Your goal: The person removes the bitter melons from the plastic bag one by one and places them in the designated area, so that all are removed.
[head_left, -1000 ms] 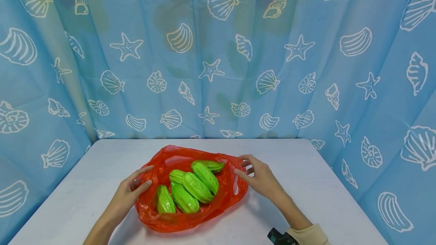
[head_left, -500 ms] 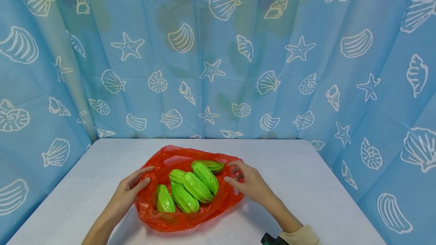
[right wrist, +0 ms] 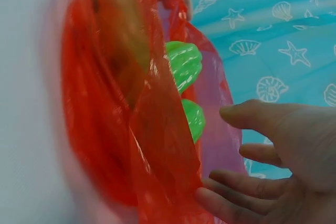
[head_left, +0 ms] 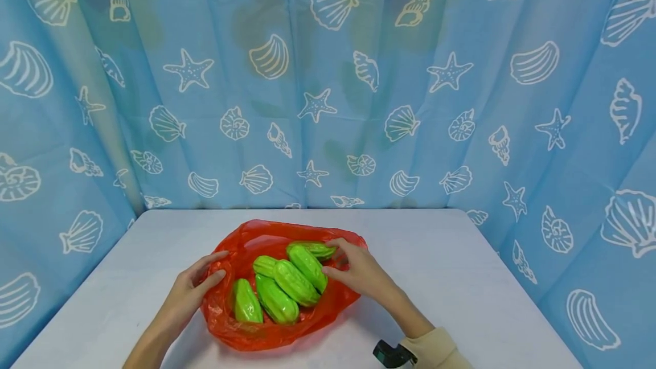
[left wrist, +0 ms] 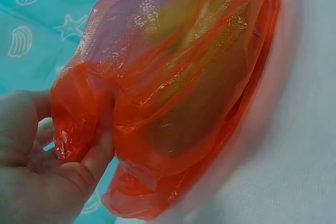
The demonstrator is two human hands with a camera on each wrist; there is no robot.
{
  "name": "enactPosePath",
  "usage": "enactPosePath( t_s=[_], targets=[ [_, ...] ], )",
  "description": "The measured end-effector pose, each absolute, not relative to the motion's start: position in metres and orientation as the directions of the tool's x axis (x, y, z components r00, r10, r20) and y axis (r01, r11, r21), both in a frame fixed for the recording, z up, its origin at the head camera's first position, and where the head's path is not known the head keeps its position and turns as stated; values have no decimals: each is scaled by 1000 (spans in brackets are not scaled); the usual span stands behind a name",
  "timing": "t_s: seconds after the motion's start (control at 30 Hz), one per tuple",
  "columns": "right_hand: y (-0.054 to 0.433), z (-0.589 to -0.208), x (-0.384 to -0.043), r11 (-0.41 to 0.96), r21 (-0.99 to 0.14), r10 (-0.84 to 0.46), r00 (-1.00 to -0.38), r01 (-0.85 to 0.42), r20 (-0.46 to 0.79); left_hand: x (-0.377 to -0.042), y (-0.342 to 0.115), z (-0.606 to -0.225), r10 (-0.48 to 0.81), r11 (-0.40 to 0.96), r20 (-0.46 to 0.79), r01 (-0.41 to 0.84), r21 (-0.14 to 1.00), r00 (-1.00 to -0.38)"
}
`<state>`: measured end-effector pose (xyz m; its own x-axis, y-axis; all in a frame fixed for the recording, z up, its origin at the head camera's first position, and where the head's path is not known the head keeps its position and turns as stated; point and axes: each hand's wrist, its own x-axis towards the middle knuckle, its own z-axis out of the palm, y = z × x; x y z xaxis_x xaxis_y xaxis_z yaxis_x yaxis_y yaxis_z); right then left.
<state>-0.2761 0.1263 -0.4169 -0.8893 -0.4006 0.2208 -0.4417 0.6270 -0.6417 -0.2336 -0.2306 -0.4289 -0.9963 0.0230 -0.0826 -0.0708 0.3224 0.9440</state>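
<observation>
A red plastic bag (head_left: 277, 336) lies on the table with its mouth spread wide. Inside are several glossy, bright green, ridged gourd-like vegetables (head_left: 296, 283). My left hand (head_left: 187, 292) holds the bag's left rim; in the left wrist view its fingers and thumb curl round the gathered film (left wrist: 76, 114). Over the right side of the opening is my right hand (head_left: 361, 272), near the back right vegetable (head_left: 319, 250). The right wrist view shows the right fingers (right wrist: 252, 184) spread and loosely bent, holding nothing, beside the bag wall (right wrist: 163, 145).
The white table (head_left: 451, 278) runs out on both sides of the bag. A blue curtain (head_left: 328, 147) with white shell prints hangs behind it and along both sides. A dark device (head_left: 392, 353) sits at my right wrist, by the beige sleeve (head_left: 435, 349).
My right hand has left the bag's right rim and moved left over the opening, towards the vegetables. The left hand keeps its hold on the bag.
</observation>
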Motion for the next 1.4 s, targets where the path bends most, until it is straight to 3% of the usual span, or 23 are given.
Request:
enactPosePath(
  t_s=[0.23, 0.77, 1.4],
  targets=[
    [113, -404, -278, 638, -660, -348, -913, -397, 213, -234, -232, -426, -4, 331, -82, -78, 940, -997],
    [96, -411, -286, 663, -658, -416, -907, -357, 73, -233, -233, -427, -28, 333, -71, -76, 940, -997],
    [88, -427, -290, 663, -642, -401, -907, -385, 130, -233, -233, -430, -24, 333, -67, -71, 940, -997]
  ],
)
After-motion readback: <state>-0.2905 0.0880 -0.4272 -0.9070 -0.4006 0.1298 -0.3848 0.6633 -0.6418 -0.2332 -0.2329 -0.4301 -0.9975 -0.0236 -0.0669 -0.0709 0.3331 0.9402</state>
